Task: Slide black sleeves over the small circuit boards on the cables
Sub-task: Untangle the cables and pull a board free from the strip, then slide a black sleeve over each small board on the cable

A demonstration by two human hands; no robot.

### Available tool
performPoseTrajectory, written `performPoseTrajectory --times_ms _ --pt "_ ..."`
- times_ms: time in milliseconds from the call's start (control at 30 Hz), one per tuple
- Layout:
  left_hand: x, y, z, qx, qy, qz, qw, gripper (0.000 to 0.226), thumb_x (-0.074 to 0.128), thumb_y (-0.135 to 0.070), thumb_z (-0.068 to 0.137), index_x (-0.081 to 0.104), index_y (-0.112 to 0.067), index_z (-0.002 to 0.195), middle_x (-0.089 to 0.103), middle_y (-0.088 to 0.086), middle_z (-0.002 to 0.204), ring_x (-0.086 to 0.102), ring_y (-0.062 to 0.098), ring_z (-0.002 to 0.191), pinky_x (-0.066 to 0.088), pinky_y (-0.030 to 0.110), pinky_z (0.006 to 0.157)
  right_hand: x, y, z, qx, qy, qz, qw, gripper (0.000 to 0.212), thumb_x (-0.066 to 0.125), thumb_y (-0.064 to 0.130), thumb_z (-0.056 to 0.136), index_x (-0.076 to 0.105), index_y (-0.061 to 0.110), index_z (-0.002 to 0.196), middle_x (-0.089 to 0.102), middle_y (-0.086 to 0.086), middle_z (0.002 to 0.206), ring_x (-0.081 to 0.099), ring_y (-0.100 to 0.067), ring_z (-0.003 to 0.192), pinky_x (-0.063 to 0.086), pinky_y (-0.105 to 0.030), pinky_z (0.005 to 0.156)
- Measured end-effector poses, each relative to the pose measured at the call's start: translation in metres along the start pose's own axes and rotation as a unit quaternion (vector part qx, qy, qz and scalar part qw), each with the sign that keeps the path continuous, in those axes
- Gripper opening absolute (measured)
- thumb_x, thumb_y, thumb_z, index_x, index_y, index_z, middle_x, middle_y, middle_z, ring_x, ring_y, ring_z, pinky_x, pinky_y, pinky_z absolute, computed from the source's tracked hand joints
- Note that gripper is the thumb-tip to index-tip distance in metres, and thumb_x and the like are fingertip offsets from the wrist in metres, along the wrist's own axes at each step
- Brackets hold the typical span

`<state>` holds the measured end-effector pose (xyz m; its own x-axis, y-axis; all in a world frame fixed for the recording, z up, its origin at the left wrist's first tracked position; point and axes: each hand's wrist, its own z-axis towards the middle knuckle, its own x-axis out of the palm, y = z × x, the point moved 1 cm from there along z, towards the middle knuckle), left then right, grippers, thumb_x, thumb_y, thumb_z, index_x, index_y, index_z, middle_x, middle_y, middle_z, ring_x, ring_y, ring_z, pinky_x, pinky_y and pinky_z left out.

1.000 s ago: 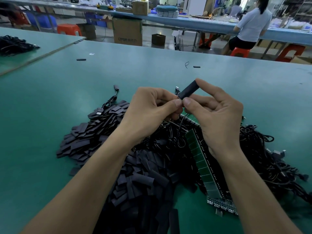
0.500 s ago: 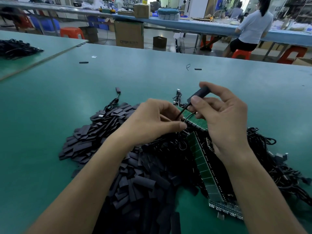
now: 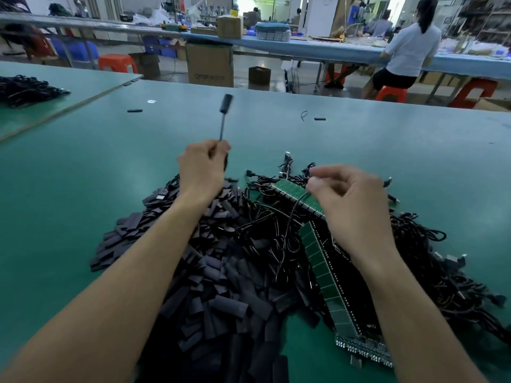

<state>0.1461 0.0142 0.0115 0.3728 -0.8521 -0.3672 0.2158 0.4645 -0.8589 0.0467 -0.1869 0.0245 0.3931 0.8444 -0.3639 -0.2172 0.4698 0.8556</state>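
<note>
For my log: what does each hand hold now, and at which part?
Left hand holds a cable by its wire, below the black sleeve. Right hand pinches another cable; exact spot blurred.

Two hands and two forearms are in view. The left hand (image 3: 203,172) is bare, with no covering on the back of the hand or the fingers. Behind its wrist, the left forearm (image 3: 132,272) is bare along its whole visible length, down to the lower frame edge. The right hand (image 3: 351,205) is likewise bare, its outline softened by blur. Behind its wrist, the right forearm (image 3: 409,313) is bare to the frame edge.
</note>
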Motion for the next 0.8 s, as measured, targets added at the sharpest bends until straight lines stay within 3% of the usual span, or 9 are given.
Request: performPoseTrajectory --times_ms 67,100,200,267,333,400,567,700,800 --pt "-0.002 0.017 0.021 -0.048 -0.042 0.038 0.997 0.030 0.055 -0.026 0.103 0.066 -0.015 0.078 0.051 -0.005 0.058 0.042 0.011 0.051 0.038 0.015 0.052 0.002 -0.003 -0.003 -0.013 0.042 -0.089 0.995 0.012 0.070 0.019 0.091 0.075 0.028 0.097 0.066 0.021 0.075 0.062 0.016 0.074 0.044 0.000 0.063" --pt "-0.004 0.027 0.030 -0.072 -0.049 0.069 0.994 0.035 0.053 -0.026 0.103 0.063 -0.011 0.074 0.051 0.001 0.057 0.044 0.020 0.055 0.040 0.026 0.060 0.004 -0.004 -0.004 -0.011 0.060 -0.123 0.990 0.011 0.069 0.023 0.091 0.075 0.028 0.098 0.065 0.021 0.072 0.062 0.014 0.074 0.044 -0.001 0.063" --pt "-0.009 0.049 0.050 -0.122 -0.041 0.144 0.981 0.037 0.050 -0.026 0.103 0.071 -0.001 0.083 0.066 0.019 0.080 0.057 0.037 0.086 0.045 0.040 0.077 0.009 -0.004 -0.009 0.003 0.122 -0.218 0.968 0.021 0.060 0.040 0.094 0.069 0.036 0.113 0.066 0.014 0.081 0.063 -0.003 0.083 0.051 -0.029 0.082" --pt "-0.008 0.059 0.054 -0.135 -0.025 0.174 0.975 0.037 0.051 -0.027 0.103 0.071 0.001 0.091 0.068 0.027 0.100 0.059 0.043 0.103 0.047 0.044 0.088 0.014 -0.002 -0.013 0.000 0.167 -0.323 0.932 0.033 0.050 0.052 0.096 0.058 0.046 0.127 0.065 0.010 0.101 0.057 -0.016 0.105 0.039 -0.038 0.091" --pt "-0.004 0.065 0.053 -0.135 -0.010 0.195 0.972 0.036 0.051 -0.027 0.103 0.063 -0.001 0.082 0.066 0.031 0.103 0.057 0.045 0.107 0.046 0.045 0.087 0.018 -0.001 -0.017 0.007 0.195 -0.385 0.902 0.037 0.042 0.056 0.098 0.050 0.052 0.134 0.062 0.008 0.113 0.046 -0.020 0.115 0.025 -0.040 0.085" --pt "-0.001 0.068 0.050 -0.128 -0.009 0.223 0.966 0.030 0.050 -0.025 0.103 0.063 -0.004 0.086 0.065 0.030 0.107 0.057 0.045 0.108 0.046 0.045 0.087 0.018 -0.001 -0.018 0.011 0.203 -0.392 0.897 0.033 0.038 0.053 0.101 0.055 0.049 0.130 0.062 0.011 0.114 0.041 -0.019 0.117 0.018 -0.040 0.080" --pt "0.004 0.049 0.038 -0.046 -0.043 0.316 0.947 0.028 0.047 -0.022 0.103 0.070 -0.019 0.119 0.067 0.016 0.121 0.057 0.040 0.116 0.047 0.047 0.092 0.019 -0.004 -0.016 0.012 0.194 -0.358 0.914 0.027 0.044 0.040 0.102 0.069 0.039 0.112 0.066 0.014 0.091 0.050 -0.014 0.111 0.019 -0.039 0.079" --pt "0.021 0.018 0.012 0.019 0.000 0.211 0.977 0.022 0.058 -0.024 0.099 0.075 -0.023 0.112 0.075 -0.001 0.106 0.068 0.021 0.097 0.051 0.034 0.085 0.016 -0.003 -0.014 0.024 0.181 -0.312 0.933 0.026 0.056 0.043 0.097 0.067 0.040 0.120 0.068 0.016 0.102 0.051 -0.009 0.111 0.018 -0.036 0.082" --pt "0.032 -0.002 -0.010 0.016 0.114 0.092 0.989 0.024 0.063 -0.038 0.093 0.077 -0.018 0.093 0.073 -0.008 0.078 0.069 0.016 0.080 0.055 0.028 0.077 0.012 0.002 -0.013 0.007 0.145 -0.291 0.946 0.032 0.062 0.044 0.094 0.066 0.039 0.125 0.067 0.015 0.119 0.052 -0.010 0.117 0.020 -0.034 0.083"
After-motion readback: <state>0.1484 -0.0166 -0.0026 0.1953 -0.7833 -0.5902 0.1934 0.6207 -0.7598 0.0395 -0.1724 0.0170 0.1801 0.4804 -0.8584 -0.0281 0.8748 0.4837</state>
